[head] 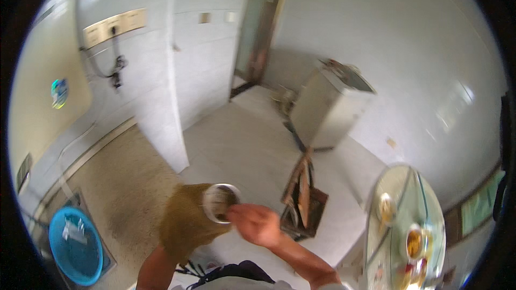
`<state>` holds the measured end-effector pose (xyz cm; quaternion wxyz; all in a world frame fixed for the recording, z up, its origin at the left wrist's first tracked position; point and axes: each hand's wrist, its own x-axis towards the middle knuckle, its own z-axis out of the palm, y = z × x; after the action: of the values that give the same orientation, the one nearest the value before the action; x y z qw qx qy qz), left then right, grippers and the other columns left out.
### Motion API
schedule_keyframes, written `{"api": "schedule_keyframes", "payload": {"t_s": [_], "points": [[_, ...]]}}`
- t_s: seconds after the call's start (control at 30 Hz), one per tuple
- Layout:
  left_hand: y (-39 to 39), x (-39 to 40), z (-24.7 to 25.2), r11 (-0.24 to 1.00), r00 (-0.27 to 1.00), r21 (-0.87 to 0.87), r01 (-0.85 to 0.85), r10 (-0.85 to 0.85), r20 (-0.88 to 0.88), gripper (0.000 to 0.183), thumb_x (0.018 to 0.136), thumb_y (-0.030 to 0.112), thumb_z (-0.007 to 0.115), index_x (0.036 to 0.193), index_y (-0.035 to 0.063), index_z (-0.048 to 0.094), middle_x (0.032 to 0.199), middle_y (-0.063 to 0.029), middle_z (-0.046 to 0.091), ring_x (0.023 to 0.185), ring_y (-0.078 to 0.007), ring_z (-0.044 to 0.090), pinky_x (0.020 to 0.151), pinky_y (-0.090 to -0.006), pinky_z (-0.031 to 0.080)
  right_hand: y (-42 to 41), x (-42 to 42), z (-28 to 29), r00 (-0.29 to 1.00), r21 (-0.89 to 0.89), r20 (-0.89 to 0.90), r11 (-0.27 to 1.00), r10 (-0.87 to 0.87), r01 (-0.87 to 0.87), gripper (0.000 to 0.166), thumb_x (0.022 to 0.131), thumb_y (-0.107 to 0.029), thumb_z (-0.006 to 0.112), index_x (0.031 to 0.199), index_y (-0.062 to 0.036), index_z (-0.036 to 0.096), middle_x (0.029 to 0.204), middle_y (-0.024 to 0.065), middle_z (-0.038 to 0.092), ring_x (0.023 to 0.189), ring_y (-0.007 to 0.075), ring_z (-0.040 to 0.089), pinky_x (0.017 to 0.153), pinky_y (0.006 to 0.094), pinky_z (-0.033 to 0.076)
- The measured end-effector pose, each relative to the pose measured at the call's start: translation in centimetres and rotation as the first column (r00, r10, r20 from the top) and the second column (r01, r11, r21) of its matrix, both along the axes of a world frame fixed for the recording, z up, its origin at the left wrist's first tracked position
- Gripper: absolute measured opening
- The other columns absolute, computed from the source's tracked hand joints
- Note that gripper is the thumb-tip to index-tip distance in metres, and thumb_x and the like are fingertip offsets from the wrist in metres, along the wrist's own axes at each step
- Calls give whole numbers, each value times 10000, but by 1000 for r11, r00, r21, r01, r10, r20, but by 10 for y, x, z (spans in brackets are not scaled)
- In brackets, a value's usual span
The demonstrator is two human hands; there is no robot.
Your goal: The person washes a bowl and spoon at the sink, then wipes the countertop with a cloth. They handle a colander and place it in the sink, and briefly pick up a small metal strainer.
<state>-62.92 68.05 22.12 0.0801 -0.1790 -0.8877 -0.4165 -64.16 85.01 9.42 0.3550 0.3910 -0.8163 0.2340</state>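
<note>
A brown cloth [189, 217] covers my left hand [183, 221], so its fingers are hidden. Against the cloth's right side is a round vessel with a pale metallic rim [207, 205] and a dark, blurred inside. My right hand [256, 223] is at the vessel's right edge, fingers bent over the rim; motion blur hides whether they grip it. Both hands are in front of my body, above the floor.
At lower left a blue plastic basin [76, 249] stands on a stone-like surface [133, 177]. A wooden box with boards [304, 213] is on the floor. A white cabinet [330, 108] stands farther back. At right, an oval table [397, 181] holds bowls of food.
</note>
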Motion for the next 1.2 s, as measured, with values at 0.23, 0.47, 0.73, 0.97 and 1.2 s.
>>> {"api": "schedule_keyframes", "payload": {"t_s": [0.23,0.47,0.73,0.97,1.2], "points": [[29,-92,-18,994,984,23,109,-111,141,228,610,228,650,742,50,599,675,-147,598,637,-299,591,606,-353,473,55,-59,24,987,-2,-51,989,-150,150,279,555,23,628,813,-74,583,808,48,592,638,223,593,533,297,499],[102,-188,-72,992,993,59,110,-107,-59,219,550,210,659,703,66,595,621,-115,593,600,-294,585,569,-344,468,126,-150,6,998,-3,-4,998,-70,70,330,617,-18,628,929,-102,561,875,54,599,676,228,609,555,314,508],[166,-284,-91,967,964,-30,253,-254,-74,299,582,271,720,732,49,587,659,-119,605,587,-264,586,561,-351,459,179,-232,39,998,-53,-51,998,-43,40,293,665,30,619,944,-43,568,879,112,597,752,269,607,630,344,515],[204,-396,-101,938,932,-34,345,-347,-108,264,616,260,662,761,65,560,701,-124,581,652,-294,557,593,-373,429,194,-340,15,987,15,-55,988,-151,152,290,674,-20,597,959,-64,566,877,92,604,739,269,606,604,345,509],[212,-510,-171,896,895,11,444,-444,38,379,615,303,690,864,51,552,789,-135,576,730,-308,551,654,-371,428,193,-443,-21,941,-19,164,953,-296,303,217,667,-19,613,879,-51,579,858,110,599,705,280,601,576,348,505]]}}
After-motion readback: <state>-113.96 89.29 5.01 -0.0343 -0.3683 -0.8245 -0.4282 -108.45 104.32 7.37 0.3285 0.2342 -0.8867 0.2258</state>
